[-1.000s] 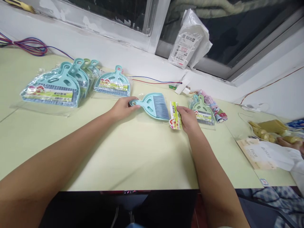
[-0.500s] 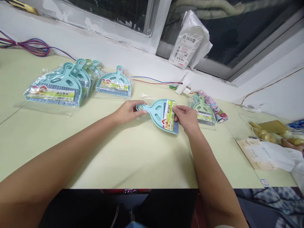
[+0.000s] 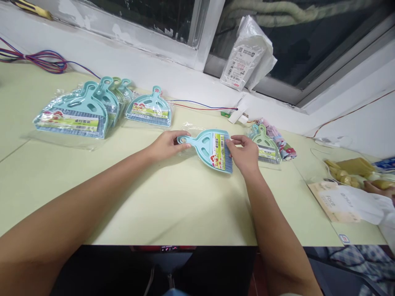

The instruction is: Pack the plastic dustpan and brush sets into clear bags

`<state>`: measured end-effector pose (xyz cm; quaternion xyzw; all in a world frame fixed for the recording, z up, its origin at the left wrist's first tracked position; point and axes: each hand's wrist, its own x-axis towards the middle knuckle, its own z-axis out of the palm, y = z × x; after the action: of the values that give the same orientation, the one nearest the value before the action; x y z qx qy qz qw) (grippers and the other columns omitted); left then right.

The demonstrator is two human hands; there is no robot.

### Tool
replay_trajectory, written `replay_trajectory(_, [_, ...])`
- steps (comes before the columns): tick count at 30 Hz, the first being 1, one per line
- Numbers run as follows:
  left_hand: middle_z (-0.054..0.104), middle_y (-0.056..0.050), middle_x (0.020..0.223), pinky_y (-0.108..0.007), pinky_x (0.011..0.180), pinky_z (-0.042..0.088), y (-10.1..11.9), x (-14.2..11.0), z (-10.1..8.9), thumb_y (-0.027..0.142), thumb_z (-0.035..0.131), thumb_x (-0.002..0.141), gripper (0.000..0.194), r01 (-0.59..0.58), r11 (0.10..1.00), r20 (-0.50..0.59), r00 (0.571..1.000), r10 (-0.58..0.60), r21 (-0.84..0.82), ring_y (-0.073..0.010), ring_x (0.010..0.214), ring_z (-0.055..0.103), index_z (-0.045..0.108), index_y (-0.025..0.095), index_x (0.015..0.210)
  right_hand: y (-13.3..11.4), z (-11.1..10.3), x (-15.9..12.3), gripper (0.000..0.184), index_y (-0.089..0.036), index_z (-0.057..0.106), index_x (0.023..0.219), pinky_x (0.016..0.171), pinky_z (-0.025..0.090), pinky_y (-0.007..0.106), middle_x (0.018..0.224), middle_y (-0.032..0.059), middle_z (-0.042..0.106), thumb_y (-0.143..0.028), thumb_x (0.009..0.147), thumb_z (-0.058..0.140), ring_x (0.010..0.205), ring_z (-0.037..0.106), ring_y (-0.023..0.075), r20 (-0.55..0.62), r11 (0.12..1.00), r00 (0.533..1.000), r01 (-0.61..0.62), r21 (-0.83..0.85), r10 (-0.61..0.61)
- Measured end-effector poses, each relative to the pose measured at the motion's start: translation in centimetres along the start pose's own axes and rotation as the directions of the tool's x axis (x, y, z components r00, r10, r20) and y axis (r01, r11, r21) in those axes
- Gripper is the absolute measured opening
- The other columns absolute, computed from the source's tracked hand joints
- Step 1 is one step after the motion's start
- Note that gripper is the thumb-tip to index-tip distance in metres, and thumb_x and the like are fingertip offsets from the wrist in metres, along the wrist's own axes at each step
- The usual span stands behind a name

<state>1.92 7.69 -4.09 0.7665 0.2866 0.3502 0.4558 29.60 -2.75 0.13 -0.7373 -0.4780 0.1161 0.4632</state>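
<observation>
A light-blue dustpan and brush set (image 3: 206,149) is held just over the table, its handle to the left and its grey-blue bristles to the right. A green and white printed label wraps the brush. My left hand (image 3: 168,144) is closed on the looped handle, thumb on top. At the bristle edge, my right hand (image 3: 245,153) has its thumb over the brush and the other fingers bent by the rim, in a light grip. Clear plastic wrapping (image 3: 188,126) shows behind the handle.
Several bagged dustpan sets (image 3: 72,111) lie at the left, another set (image 3: 148,107) at the back. A green set (image 3: 266,144) sits right, beside patterned cloth (image 3: 279,139). Thin wires (image 3: 203,106) run along the wall. A printed packet (image 3: 335,201) and yellow items (image 3: 352,170) lie far right.
My right hand has shifted slightly right, its thumb moving off the label onto the bristles, so more of the label shows. My left hand keeps its hold on the handle.
</observation>
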Motion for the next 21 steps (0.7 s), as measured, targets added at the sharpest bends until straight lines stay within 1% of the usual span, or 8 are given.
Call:
replay_trajectory(3, [0.068, -0.004, 0.087, -0.033, 0.070, 0.050, -0.2, 0.1, -0.1, 0.062, 0.079, 0.079, 0.062, 0.016, 1.000, -0.030, 0.999, -0.016, 0.003, -0.0180, 0.071, 0.059, 0.076, 0.017, 0.122, -0.2, -0.2, 0.0, 0.023, -0.022, 0.074, 0.095, 0.060, 0.049, 0.029, 0.087, 0.0038, 0.073, -0.044, 0.088, 0.069, 0.059, 0.060, 0.0146, -0.094, 0.996, 0.992, 0.086, -0.012, -0.086])
replay_trajectory(6, [0.067, -0.004, 0.087, -0.033, 0.070, 0.049, -0.5, 0.2, -0.4, 0.062, 0.079, 0.079, 0.063, 0.031, 0.999, -0.056, 0.998, -0.030, 0.032, -0.0180, 0.073, 0.057, 0.076, 0.017, 0.123, -0.2, -0.3, 0.1, 0.022, -0.022, 0.071, 0.089, 0.065, 0.051, 0.029, 0.080, 0.0034, 0.069, -0.042, 0.090, 0.065, 0.068, 0.061, 0.0168, -0.125, 0.991, 0.983, 0.134, 0.006, -0.132])
replay_trajectory(8, [0.067, -0.004, 0.088, -0.033, 0.070, 0.048, -0.6, 0.3, -0.5, 0.062, 0.079, 0.079, 0.065, 0.048, 0.998, -0.070, 0.997, -0.044, 0.050, -0.0176, 0.073, 0.056, 0.076, 0.016, 0.125, 0.1, -0.2, 0.3, 0.022, -0.022, 0.071, 0.091, 0.070, 0.053, 0.029, 0.082, 0.0032, 0.068, -0.043, 0.090, 0.065, 0.072, 0.062, 0.0173, -0.135, 0.993, 0.984, 0.118, -0.001, -0.117])
replay_trajectory(10, [0.067, -0.004, 0.088, -0.032, 0.068, 0.048, -0.6, 0.3, -0.6, 0.062, 0.079, 0.078, 0.067, 0.061, 0.996, -0.084, 0.995, -0.056, 0.064, -0.0170, 0.071, 0.055, 0.076, 0.016, 0.127, 0.5, -0.1, 0.7, 0.024, -0.023, 0.070, 0.099, 0.071, 0.054, 0.029, 0.091, 0.0038, 0.070, -0.044, 0.088, 0.069, 0.077, 0.064, 0.0176, -0.120, 0.999, 0.992, 0.030, 0.026, -0.027])
replay_trajectory(12, [0.068, -0.004, 0.088, -0.032, 0.067, 0.049, -0.5, 0.3, -0.6, 0.063, 0.079, 0.078, 0.068, 0.064, 0.995, -0.092, 0.994, -0.057, 0.077, -0.0168, 0.071, 0.055, 0.075, 0.016, 0.128, 1.0, 0.1, 1.1, 0.028, -0.024, 0.068, 0.103, 0.069, 0.056, 0.029, 0.103, 0.0057, 0.072, -0.046, 0.087, 0.071, 0.083, 0.067, 0.0182, -0.017, 0.980, 0.989, -0.142, 0.141, 0.146])
replay_trajectory(15, [0.068, -0.005, 0.086, -0.033, 0.066, 0.050, -0.3, 0.3, -0.6, 0.065, 0.077, 0.079, 0.067, 0.058, 0.995, -0.101, 0.994, -0.049, 0.086, -0.0169, 0.070, 0.054, 0.076, 0.017, 0.126, 1.4, 0.0, 1.6, 0.026, -0.023, 0.068, 0.096, 0.065, 0.059, 0.029, 0.104, 0.0084, 0.075, -0.048, 0.089, 0.070, 0.083, 0.072, 0.0195, 0.289, 0.833, 0.896, -0.426, 0.353, 0.336])
replay_trajectory(18, [0.068, -0.004, 0.083, -0.033, 0.066, 0.050, -0.1, 0.3, -0.5, 0.065, 0.077, 0.079, 0.066, 0.057, 0.995, -0.099, 0.994, -0.049, 0.081, -0.0173, 0.069, 0.055, 0.077, 0.018, 0.125, 1.6, -0.3, 1.8, 0.026, -0.022, 0.067, 0.092, 0.066, 0.062, 0.032, 0.090, 0.0089, 0.078, -0.048, 0.091, 0.070, 0.078, 0.074, 0.0217, 0.504, 0.704, 0.800, -0.562, 0.435, 0.327])
replay_trajectory(21, [0.068, -0.003, 0.082, -0.033, 0.067, 0.049, 0.0, 0.3, -0.5, 0.065, 0.078, 0.078, 0.066, 0.052, 0.996, -0.103, 0.994, -0.044, 0.075, -0.0168, 0.068, 0.056, 0.076, 0.018, 0.125, 1.8, -0.3, 1.8, 0.026, -0.021, 0.067, 0.093, 0.068, 0.064, 0.035, 0.086, 0.0080, 0.078, -0.047, 0.094, 0.065, 0.079, 0.076, 0.0238, 0.587, 0.653, 0.760, -0.598, 0.465, 0.278])
